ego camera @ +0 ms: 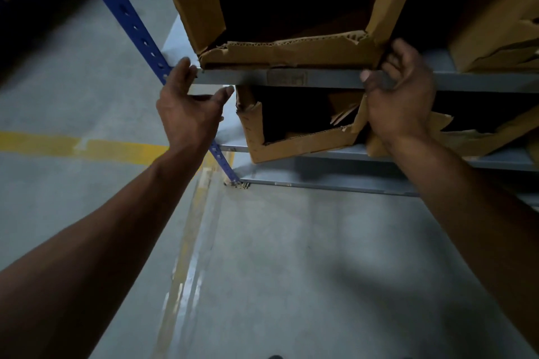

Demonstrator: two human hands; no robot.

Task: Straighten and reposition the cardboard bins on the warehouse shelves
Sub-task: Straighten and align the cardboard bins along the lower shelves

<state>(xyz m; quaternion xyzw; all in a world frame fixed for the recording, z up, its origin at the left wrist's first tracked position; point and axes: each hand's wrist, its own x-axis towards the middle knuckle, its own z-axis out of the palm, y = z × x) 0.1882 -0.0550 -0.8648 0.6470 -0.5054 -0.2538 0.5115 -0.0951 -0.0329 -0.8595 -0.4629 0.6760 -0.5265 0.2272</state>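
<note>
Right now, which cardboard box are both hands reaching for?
The big upper-shelf bin with the torn front lip. The left hand and right hand flank its bottom corners; the smaller bin sits one shelf below.

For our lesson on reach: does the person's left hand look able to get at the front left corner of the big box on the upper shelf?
Probably yes. The left hand is open, just below and beside that corner of the big box, with nothing between them.

No legible text, brand, number or sign anywhere. Only a small rectangular label point(287, 77) on the front edge of the grey shelf beam point(466, 83), too blurred and dim to read. Plain, unprinted faces on the cardboard bins point(291, 51).
</note>
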